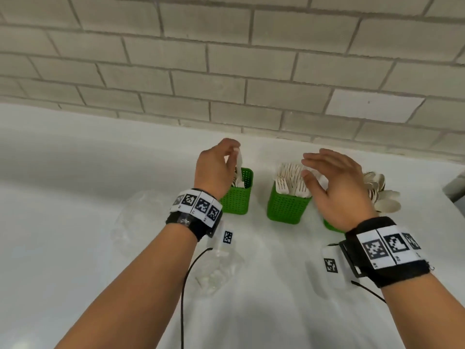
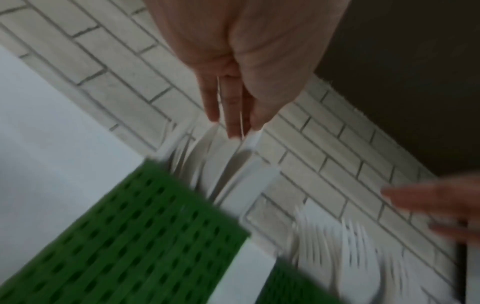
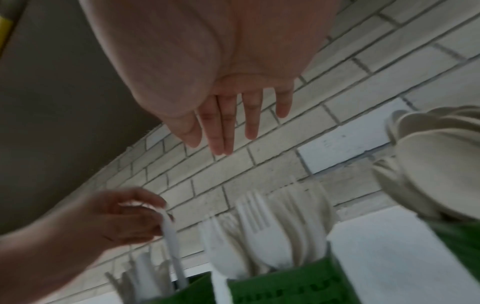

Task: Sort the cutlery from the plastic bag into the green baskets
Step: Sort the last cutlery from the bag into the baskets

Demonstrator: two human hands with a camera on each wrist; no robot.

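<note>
My left hand point(image 1: 232, 153) pinches the top of a white plastic knife point(image 1: 239, 161) that stands upright in the left green basket point(image 1: 237, 197) among other knives point(image 2: 228, 168). The right wrist view shows the same pinch on the knife point(image 3: 170, 230) by the left hand point(image 3: 124, 216). My right hand point(image 1: 309, 165) hovers with straight, spread fingers point(image 3: 226, 131) above the middle green basket point(image 1: 286, 207), which is full of white forks point(image 1: 292, 177). It holds nothing. A third green basket point(image 1: 332, 226), mostly hidden behind my right wrist, carries spoons point(image 1: 382, 195). The clear plastic bag point(image 1: 216, 270) lies crumpled below my left wrist.
The baskets stand in a row on a white table point(image 1: 75, 222) close to a pale brick wall point(image 1: 226, 71). Cables run from both wrist cameras across the table. A grey object point(image 1: 455, 187) sits at the far right edge.
</note>
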